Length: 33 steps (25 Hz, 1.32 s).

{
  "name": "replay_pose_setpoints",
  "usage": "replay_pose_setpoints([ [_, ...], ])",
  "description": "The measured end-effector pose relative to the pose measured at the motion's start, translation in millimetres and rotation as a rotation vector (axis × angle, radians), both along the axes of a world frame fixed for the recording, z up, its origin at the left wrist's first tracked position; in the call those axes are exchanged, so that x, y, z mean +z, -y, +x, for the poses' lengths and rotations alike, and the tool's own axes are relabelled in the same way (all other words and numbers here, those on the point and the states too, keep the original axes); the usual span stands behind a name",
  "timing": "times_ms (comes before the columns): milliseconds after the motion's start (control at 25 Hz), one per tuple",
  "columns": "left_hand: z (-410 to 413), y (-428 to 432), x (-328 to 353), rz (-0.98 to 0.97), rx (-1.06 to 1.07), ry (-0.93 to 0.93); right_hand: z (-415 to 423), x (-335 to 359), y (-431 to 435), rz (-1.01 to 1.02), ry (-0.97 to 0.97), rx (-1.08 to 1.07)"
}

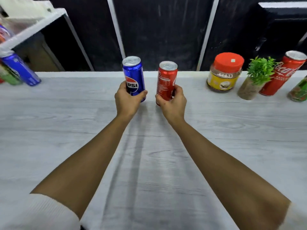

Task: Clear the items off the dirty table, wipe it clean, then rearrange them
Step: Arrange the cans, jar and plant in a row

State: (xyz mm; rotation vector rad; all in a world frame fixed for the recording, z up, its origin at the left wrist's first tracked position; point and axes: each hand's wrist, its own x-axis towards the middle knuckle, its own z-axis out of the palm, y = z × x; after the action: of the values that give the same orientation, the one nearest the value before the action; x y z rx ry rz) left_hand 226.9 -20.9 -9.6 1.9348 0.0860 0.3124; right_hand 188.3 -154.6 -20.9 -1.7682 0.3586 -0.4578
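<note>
The slim blue aluminium Pepsi can (133,77) and the slim red aluminium cola can (166,80) sit upright at twelve o'clock on the pale grey wood-grain table (149,163), the left hand (127,100) wrapped round the blue and the right hand (172,102) round the red. The top looks wiped, so I'd say rearranging is under way. At two o'clock: one red-lidded jar (224,75), one small green plant (255,78), one second red can (282,73) and one green can (299,92). At ten o'clock: one second blue can (21,70) and another green one (10,75).
</note>
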Motion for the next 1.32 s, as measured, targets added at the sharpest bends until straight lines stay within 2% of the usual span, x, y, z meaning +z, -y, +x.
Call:
replay_pose_setpoints([
  [400,96.4,-38.6,-17.9,-0.014,-0.026,-0.009,107.4,-14.8,-32.0,-0.042,0.001,-0.023],
  [640,105.8,-29.5,-33.4,-0.015,-0.045,-0.042,115.3,-24.0,-39.5,-0.041,0.021,-0.027],
  [800,101.8,-27.3,-29.7,-0.064,-0.072,-0.11,108.1,-20.7,-34.1,-0.054,-0.011,0.069],
  [880,91.3,-21.5,-23.3,-0.145,0.021,-0.133,96.7,-19.0,-26.4,-0.073,-0.057,0.051],
  [960,70.9,-12.7,-17.7,-0.242,0.166,-0.041,78.0,-19.3,-15.1,-0.082,-0.064,-0.021],
  [1040,44.6,7.3,-11.2,-0.275,0.211,0.126,54.2,-19.6,5.9,-0.063,-0.003,-0.092],
  [1160,11.8,61.3,-3.9,-0.199,0.023,0.197,19.3,-15.9,54.6,-0.041,0.103,-0.231],
  [1320,2.5,147.5,-10.3,-0.035,-0.258,0.051,-17.0,-18.0,134.7,-0.056,0.173,-0.518],
])
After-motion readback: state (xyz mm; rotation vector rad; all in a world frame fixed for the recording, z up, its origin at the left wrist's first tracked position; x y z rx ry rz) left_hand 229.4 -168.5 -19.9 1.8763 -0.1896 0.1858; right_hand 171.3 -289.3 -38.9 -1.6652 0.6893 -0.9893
